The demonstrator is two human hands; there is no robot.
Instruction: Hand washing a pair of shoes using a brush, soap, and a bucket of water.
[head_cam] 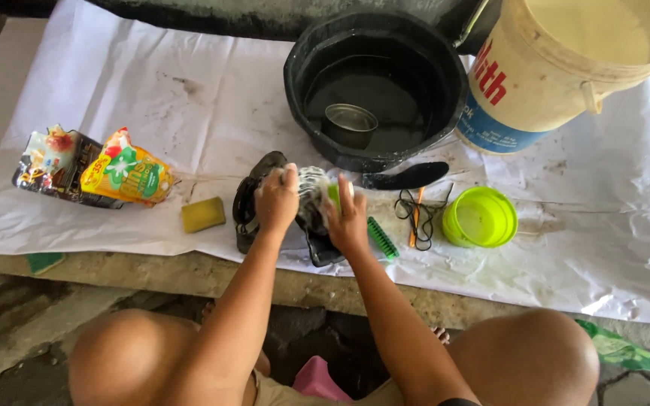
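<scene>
My left hand [276, 199] is clamped around a dark shoe [261, 203] at the centre of the frame, fingers curled over its upper edge, holding it steady on the white sheet [114, 98]. My right hand [346, 218] is closed on a green brush [332, 194], pressing it against the foamy part of the shoe between my two hands. The shoe's long axis runs roughly from upper left toward lower right, its bare end poking out to the left of my left hand, so the unscrubbed part lies leftward of the brush, nearer my left hand than my right. A second green brush [382, 237] lies just right of my right wrist, with loose black laces [419, 214] and a dark insole [408, 176] beyond it. A yellow sponge [203, 214] sits to the left, a black basin [376, 83] of water above.
</scene>
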